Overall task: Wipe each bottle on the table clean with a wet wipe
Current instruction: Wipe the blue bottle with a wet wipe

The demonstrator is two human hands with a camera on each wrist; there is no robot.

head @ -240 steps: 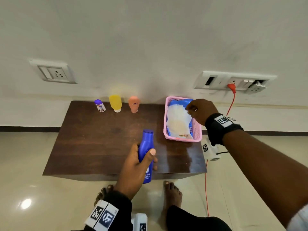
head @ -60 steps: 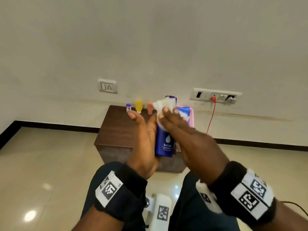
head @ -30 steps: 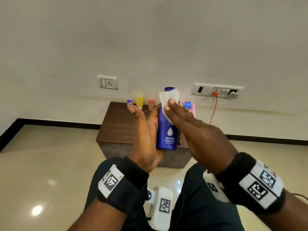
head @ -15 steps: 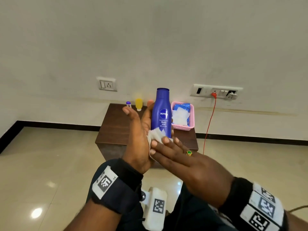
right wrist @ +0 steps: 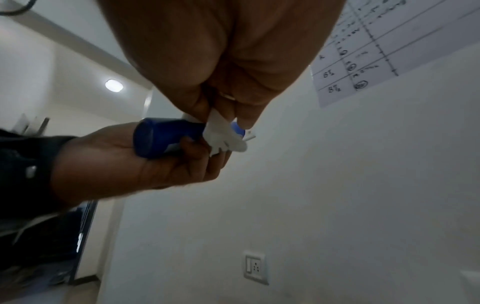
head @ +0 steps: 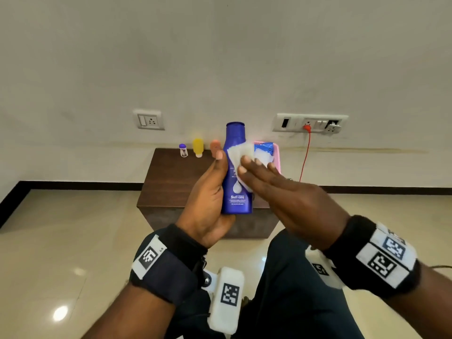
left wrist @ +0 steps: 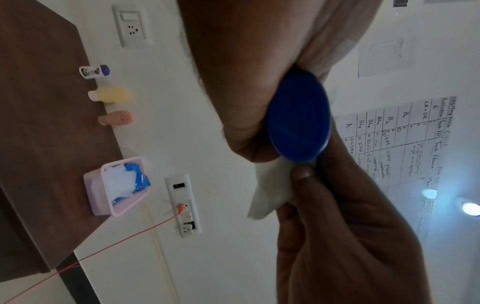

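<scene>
I hold a blue lotion bottle (head: 236,196) upright in front of me, above my knees. My left hand (head: 213,177) grips its lower body, thumb up along the left side; the left wrist view shows the bottle's base (left wrist: 298,121) against that palm. My right hand (head: 254,170) presses a white wet wipe (head: 241,152) flat against the bottle's upper front with straight fingers. The wipe (right wrist: 223,135) shows crumpled under those fingers in the right wrist view. On the table's far edge stand a small white bottle (head: 183,150), a yellow bottle (head: 197,147) and an orange bottle (head: 215,146).
The dark wooden table (head: 171,182) stands against the wall ahead. A pink basket (head: 277,157) with a blue pack of wipes (head: 263,146) sits at its back right. A red cable (head: 304,155) hangs from the wall socket beside it. My knees are below the hands.
My right hand has slid the wipe from the bottle's base up to its upper front. The left hand still holds the bottle, now a little lower in view.
</scene>
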